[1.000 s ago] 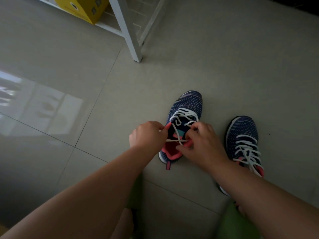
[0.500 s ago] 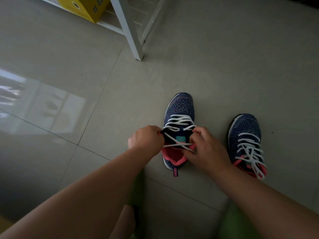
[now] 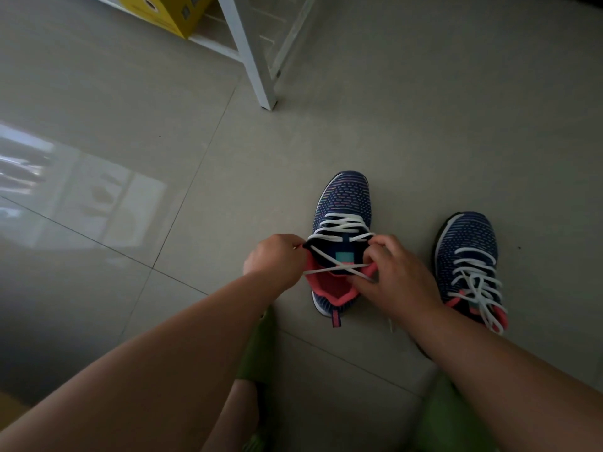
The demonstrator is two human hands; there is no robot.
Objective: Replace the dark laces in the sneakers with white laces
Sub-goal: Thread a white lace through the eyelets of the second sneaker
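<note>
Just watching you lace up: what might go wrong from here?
Both hands, left hand and right hand, pull the lace crossed over the open collar of the left sneaker. Uneven pulling could leave one end short. The sneaker stands free on the floor, so a hard tug might tip it.

Both hands (image 3: 275,256) (image 3: 396,275) pinch sneaker's (image 3: 341,230) white lace (image 3: 336,267)
</note>
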